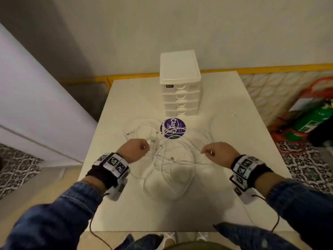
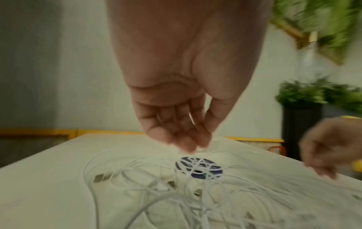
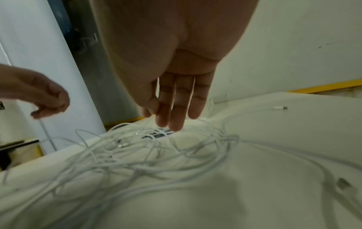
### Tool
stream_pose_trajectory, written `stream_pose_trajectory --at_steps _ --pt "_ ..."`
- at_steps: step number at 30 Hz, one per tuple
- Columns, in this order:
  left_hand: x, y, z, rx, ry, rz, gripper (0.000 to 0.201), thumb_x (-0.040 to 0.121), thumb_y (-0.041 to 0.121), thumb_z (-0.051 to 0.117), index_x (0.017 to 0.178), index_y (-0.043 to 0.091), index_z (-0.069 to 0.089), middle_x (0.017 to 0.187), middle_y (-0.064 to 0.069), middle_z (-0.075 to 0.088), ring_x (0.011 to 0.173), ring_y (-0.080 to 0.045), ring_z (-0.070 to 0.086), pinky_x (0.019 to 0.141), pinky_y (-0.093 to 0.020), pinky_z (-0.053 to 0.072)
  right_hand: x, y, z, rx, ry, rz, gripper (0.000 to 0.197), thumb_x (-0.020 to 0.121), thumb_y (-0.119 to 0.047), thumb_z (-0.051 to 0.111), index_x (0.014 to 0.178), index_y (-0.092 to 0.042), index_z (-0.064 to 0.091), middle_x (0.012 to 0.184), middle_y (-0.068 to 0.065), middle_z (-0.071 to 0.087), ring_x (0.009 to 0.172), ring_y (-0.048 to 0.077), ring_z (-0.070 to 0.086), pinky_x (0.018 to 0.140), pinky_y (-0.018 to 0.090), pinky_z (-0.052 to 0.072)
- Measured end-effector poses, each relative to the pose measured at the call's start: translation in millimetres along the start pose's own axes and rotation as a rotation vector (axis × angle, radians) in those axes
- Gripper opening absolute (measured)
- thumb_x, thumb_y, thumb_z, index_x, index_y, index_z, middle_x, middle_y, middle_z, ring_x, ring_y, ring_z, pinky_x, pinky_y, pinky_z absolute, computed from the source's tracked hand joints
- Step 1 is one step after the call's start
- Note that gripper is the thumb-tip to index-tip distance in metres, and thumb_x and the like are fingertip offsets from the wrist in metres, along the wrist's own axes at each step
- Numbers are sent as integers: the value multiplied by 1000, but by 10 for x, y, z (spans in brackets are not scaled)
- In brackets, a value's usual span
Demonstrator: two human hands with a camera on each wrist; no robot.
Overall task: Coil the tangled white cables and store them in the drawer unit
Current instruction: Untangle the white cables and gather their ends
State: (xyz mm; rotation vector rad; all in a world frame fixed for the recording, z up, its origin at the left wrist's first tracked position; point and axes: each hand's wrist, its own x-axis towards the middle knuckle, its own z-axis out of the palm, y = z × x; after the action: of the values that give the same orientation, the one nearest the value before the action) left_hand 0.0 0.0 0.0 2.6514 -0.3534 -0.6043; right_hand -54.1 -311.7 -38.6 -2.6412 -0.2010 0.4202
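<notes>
A tangle of white cables (image 1: 167,159) lies in the middle of the white table (image 1: 234,195), partly over a round purple sticker (image 1: 173,128). A white drawer unit (image 1: 180,83) with all its drawers closed stands at the table's far edge. My left hand (image 1: 138,150) hovers over the tangle's left side. Its thumb and fingertips (image 2: 203,144) pinch a cable strand (image 3: 45,128) that hangs below it. My right hand (image 1: 216,152) hovers over the right side with its fingers (image 3: 172,108) pointing down. Strands run up to its thumb and forefinger, which seem to pinch one.
A loose cable end with a plug (image 1: 233,115) lies apart at the right of the table. A green cylinder (image 1: 313,120) and red frame stand on the floor to the right, a white cabinet (image 1: 27,105) to the left. Wall behind the drawer unit.
</notes>
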Motion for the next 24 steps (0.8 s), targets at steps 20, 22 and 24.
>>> stream_pose_trajectory --at_steps 20,22,24 --pt "985 -96 528 431 4 -158 28 94 19 44 116 13 61 117 -12 52 103 -33 58 88 -42 48 242 9 340 137 36 78 20 87 -27 55 102 -22 67 87 4 71 81 23 63 70 26 42" --pt "1038 -123 520 498 31 -159 25 94 22 46 113 15 61 116 -9 55 105 -29 56 91 -40 41 291 2 310 159 77 121 18 86 -26 55 100 -23 67 79 2 68 81 22 63 72 29 44" --pt "1102 -141 475 474 93 -161 24 95 27 46 112 15 58 115 -8 60 109 -29 54 95 -41 36 367 34 252 165 109 160 16 86 -26 55 97 -23 67 73 1 64 80 25 64 72 31 47"
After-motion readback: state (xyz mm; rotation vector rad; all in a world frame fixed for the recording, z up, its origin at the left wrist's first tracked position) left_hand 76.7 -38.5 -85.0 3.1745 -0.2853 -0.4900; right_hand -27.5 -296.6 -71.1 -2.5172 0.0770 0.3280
